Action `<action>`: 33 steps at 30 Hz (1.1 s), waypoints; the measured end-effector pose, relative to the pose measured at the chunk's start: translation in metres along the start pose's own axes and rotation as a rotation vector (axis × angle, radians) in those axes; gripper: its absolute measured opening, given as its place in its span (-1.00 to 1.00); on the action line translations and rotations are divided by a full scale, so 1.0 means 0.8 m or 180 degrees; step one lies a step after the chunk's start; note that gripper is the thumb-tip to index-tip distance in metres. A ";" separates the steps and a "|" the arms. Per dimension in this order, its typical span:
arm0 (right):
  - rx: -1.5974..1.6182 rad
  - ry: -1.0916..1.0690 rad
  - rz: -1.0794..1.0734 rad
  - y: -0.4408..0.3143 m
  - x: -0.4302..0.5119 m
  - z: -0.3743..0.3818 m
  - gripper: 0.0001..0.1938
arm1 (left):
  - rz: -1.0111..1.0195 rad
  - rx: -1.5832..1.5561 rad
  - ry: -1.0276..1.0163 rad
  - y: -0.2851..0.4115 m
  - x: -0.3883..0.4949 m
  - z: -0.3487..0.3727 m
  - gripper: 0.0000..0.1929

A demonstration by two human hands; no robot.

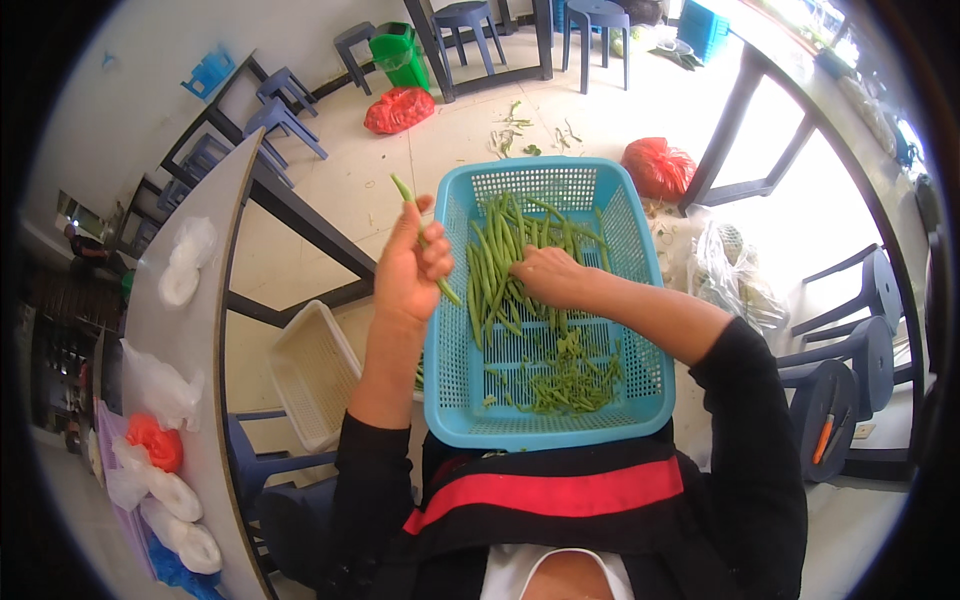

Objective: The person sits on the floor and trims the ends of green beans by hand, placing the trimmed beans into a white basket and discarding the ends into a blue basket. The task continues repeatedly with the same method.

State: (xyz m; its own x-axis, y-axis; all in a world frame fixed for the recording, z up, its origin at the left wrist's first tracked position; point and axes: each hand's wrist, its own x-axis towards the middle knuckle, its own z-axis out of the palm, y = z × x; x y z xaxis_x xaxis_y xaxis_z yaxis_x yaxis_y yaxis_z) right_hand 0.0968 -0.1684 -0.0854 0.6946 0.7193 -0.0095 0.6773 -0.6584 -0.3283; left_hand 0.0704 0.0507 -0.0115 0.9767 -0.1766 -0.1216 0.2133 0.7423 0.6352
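Note:
A blue plastic basket with slotted sides rests on my lap. Long green beans lie in its far and left part, and a pile of short trimmed bean ends is heaped near me. My left hand is raised beside the left rim, fingers curled around a green bean whose two ends stick out above and below the fist. Inside the basket, my right hand reaches into the beans with its fingers bent down. Its fingertips are hidden, so whether they pinch a bean does not show.
A white plastic basket stands low at left, beside a table with bagged goods. Red bags and clear bags lie on the floor. At right, an orange-handled knife rests on a stool.

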 end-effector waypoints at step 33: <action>0.1906 0.1564 0.1181 -0.093 -0.158 -0.109 -0.95 | 0.3524 0.5872 -0.1588 -0.053 -0.051 0.041 -0.76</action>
State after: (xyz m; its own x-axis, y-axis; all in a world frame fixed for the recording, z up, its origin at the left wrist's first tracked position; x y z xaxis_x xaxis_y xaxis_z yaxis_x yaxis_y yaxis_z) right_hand -0.0204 -0.2295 0.0230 0.9657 0.2121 0.1499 0.2396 -0.5047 -0.8294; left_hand 0.0206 0.0053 -0.0086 0.5088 -0.5650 0.6496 -0.8078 -0.5742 0.1333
